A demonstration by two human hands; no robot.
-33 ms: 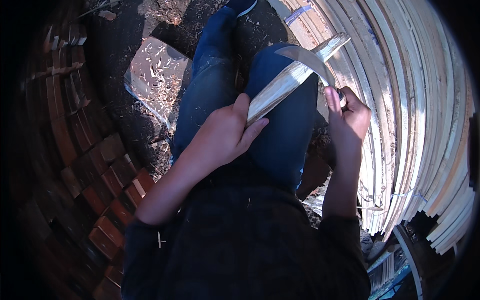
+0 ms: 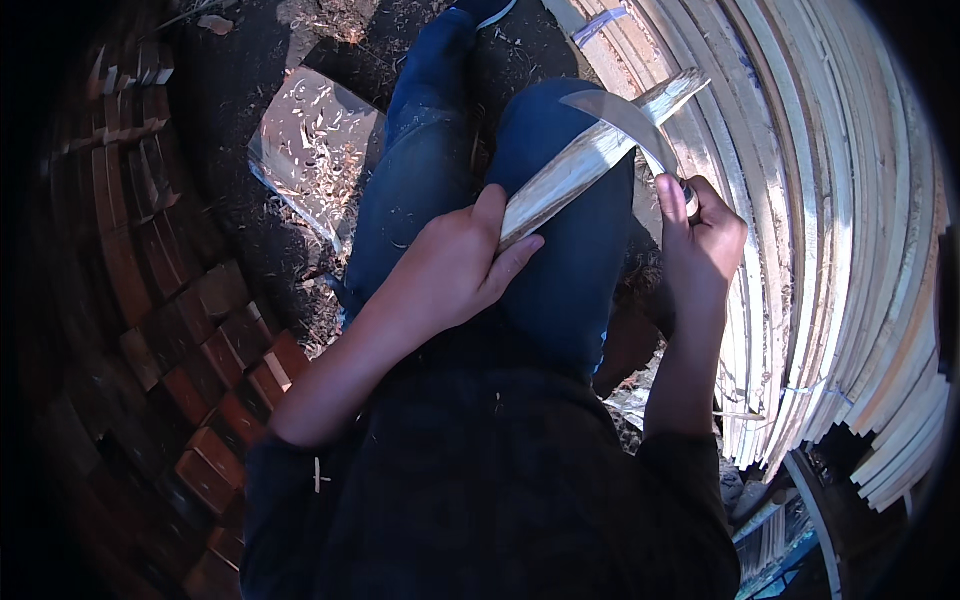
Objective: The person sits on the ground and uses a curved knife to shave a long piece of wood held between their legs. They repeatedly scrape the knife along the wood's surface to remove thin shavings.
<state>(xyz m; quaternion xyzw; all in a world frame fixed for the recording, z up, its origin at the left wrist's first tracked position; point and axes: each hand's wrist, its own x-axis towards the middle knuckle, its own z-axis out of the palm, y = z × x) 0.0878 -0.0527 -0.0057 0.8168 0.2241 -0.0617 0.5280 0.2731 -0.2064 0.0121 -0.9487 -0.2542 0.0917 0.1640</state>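
Note:
My left hand (image 2: pixel 462 250) is closed around the near end of a pale wooden stick (image 2: pixel 572 178), thumb and fingers wrapped on it. The stick slants up and to the right over my right thigh, its far end reaching past the knee. In my right hand (image 2: pixel 706 235) is a sickle (image 2: pixel 636 124), gripped by its handle with the thumb near the blade's base. The curved blade lies across the stick towards its far end, tip pointing left above my knee. My fingers hide most of the handle.
Long pale wooden strips (image 2: pixel 765 200) are stacked along the right. A flat board (image 2: pixel 315 140) strewn with shavings lies on the ground at left, beside my legs. Reddish-brown blocks (image 2: pixel 210 470) are piled along the left. Below the strips stands a blue-edged thing (image 2: pixel 790 560), partly in shadow.
Both hands have shifted very slightly to the right, with the stick and sickle moving along. The blade still lies across the stick.

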